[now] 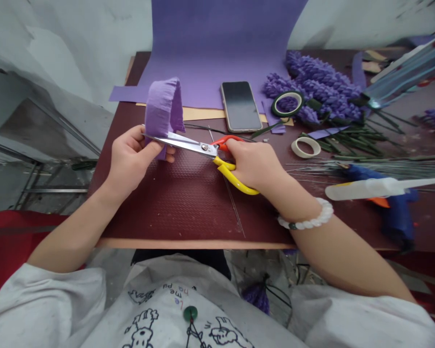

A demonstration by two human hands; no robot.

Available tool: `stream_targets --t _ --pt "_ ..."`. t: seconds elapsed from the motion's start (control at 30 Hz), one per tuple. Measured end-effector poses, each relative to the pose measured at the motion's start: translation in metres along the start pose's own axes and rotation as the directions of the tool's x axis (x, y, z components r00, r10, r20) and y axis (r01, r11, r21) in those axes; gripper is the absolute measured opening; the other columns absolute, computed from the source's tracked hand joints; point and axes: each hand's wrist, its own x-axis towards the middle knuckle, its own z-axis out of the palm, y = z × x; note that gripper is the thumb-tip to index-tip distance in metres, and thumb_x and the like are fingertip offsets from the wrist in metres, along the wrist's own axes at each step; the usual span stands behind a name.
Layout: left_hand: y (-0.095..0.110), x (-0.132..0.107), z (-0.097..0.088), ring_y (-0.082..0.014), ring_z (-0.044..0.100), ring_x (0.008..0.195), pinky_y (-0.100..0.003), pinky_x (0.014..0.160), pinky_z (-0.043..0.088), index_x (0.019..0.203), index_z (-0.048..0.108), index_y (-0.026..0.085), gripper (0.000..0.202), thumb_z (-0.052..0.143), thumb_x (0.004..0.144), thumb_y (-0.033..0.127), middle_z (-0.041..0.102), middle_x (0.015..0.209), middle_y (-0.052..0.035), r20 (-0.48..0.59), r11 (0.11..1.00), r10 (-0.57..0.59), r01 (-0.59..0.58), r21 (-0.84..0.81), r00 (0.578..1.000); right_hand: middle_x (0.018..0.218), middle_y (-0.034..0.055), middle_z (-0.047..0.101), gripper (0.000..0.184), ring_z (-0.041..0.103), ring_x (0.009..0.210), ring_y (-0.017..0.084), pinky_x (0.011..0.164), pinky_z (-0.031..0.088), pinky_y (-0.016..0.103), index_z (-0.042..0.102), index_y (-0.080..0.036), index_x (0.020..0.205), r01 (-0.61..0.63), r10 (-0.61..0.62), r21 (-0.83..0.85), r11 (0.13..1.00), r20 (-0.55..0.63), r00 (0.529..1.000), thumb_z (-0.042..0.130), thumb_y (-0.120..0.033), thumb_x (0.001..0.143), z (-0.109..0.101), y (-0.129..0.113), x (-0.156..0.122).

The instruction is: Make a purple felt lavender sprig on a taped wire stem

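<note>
My left hand pinches a strip of purple crepe paper that curls up in a loop above the fingers. Around the handles of a pair of scissors, one red and one yellow, my right hand is closed. The metal blades point left and reach the lower part of the strip, close to my left thumb; whether they are fully closed on the paper is hard to see. A white bead bracelet circles my right wrist. Thin wires lie on the table below the scissors.
A phone lies behind the scissors on the dark red table, by a large purple sheet. To the right are purple flower stems, green tape, white tape, a white squeeze bottle and a blue glue gun.
</note>
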Motion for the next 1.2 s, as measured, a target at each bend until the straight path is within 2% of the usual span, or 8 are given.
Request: stream_targets --t 0.33,0.47,0.67,0.77,1.0,1.2 --pt "0.005 -0.001 0.002 -0.0138 0.065 0.058 -0.029 0.060 0.056 0.077 0.061 0.015 0.008 0.067 0.076 0.022 0.064 0.064 0.0000 -0.013 0.999 -0.020 0.021 0.032 1.000 0.070 0.0107 0.065 0.044 0.059 0.063 0.025 0.053 0.019 0.029 0.060 -0.017 0.079 -0.030 0.029 -0.059 0.998 -0.013 0.999 0.039 -0.055 0.078 0.005 0.001 0.004" --pt "0.005 -0.002 0.003 -0.0134 0.064 0.058 -0.029 0.061 0.056 0.076 0.059 0.016 0.008 0.066 0.076 0.021 0.064 0.065 0.0004 -0.033 0.998 -0.019 0.021 0.051 0.999 0.072 0.0107 0.065 0.044 0.059 0.065 0.025 0.053 0.019 0.030 0.060 -0.016 0.081 -0.037 0.037 -0.074 0.997 0.001 0.999 0.040 -0.055 0.079 0.005 0.001 0.004" --pt "-0.002 0.001 -0.001 -0.0111 0.060 0.056 -0.025 0.056 0.051 0.078 0.061 0.016 0.003 0.062 0.076 0.014 0.063 0.065 0.0005 -0.007 1.000 0.030 -0.030 -0.005 1.000 0.098 0.0149 0.065 0.044 0.059 0.085 0.027 0.060 0.032 0.031 0.057 -0.013 0.099 0.063 -0.060 0.040 0.997 -0.073 0.995 0.038 -0.050 0.084 0.010 0.004 0.001" --pt "-0.005 0.003 -0.003 -0.0119 0.060 0.058 -0.026 0.058 0.052 0.077 0.063 0.016 0.006 0.064 0.074 0.011 0.063 0.064 0.0003 -0.017 0.996 0.082 -0.082 -0.028 0.997 0.102 0.0160 0.063 0.045 0.058 0.091 0.028 0.064 0.036 0.032 0.055 -0.012 0.104 0.085 -0.079 0.078 0.993 -0.079 0.994 0.039 -0.050 0.085 0.011 0.006 0.000" --pt "-0.004 0.002 -0.002 -0.0149 0.064 0.059 -0.030 0.059 0.054 0.078 0.064 0.015 0.004 0.068 0.076 0.016 0.066 0.067 -0.0021 -0.024 0.999 0.039 -0.040 -0.023 0.999 0.098 0.0121 0.065 0.042 0.059 0.082 0.025 0.059 0.031 0.030 0.057 -0.015 0.101 0.080 -0.074 0.094 0.992 -0.061 0.995 0.041 -0.050 0.086 0.006 0.005 -0.001" --pt "-0.002 0.003 -0.002 -0.0141 0.064 0.060 -0.029 0.060 0.054 0.079 0.064 0.015 0.005 0.067 0.077 0.018 0.067 0.069 -0.0017 -0.006 0.997 0.059 -0.059 -0.044 0.998 0.088 0.0105 0.066 0.041 0.060 0.076 0.024 0.057 0.027 0.029 0.058 -0.015 0.094 0.061 -0.057 0.073 0.995 -0.066 0.996 0.041 -0.052 0.085 0.003 0.004 -0.002"
